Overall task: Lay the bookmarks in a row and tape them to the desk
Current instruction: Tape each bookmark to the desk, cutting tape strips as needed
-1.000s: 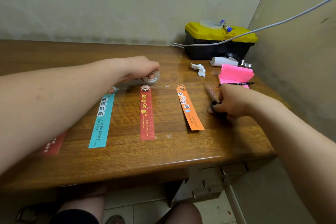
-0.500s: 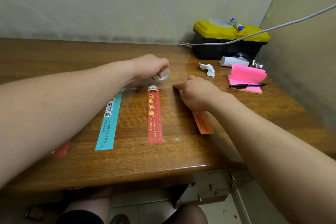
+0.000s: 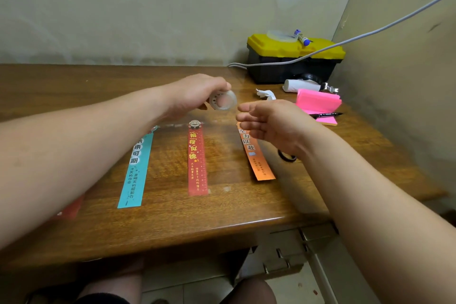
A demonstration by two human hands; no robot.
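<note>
A brown wooden desk [image 3: 172, 219] sits in a corner of pale, scuffed walls, with a yellow-lidded toolbox [image 3: 293, 61], a crumpled scrap of paper [image 3: 266, 94], a pink pad [image 3: 318, 101] and a pen [image 3: 325, 114] pushed to the far right. Along the front lie the bookmarks in a row, well apart: a teal one [image 3: 137, 168], a red one [image 3: 197, 160] and an orange one [image 3: 257, 158], plus another reddish one [image 3: 71, 207] mostly hidden under the left forearm. The left hand [image 3: 195, 96] pinches a small roll of clear tape [image 3: 223, 102], held just above the desk beyond the red bookmark; a glossy band that looks like tape runs across the tops of the teal and red ones. The right hand [image 3: 274, 126] has changed most: a second ago it was by the scissors [image 3: 286, 155], half a second ago it pressed flat on the head of the orange bookmark, and now it has lifted off, fingers loose and apart, holding nothing, their tips close to the roll. The roll has also risen slightly. I judge the row is laid and the taping has reached the orange bookmark, whose top is covered by the hand, so I cannot tell if it is stuck down yet
</note>
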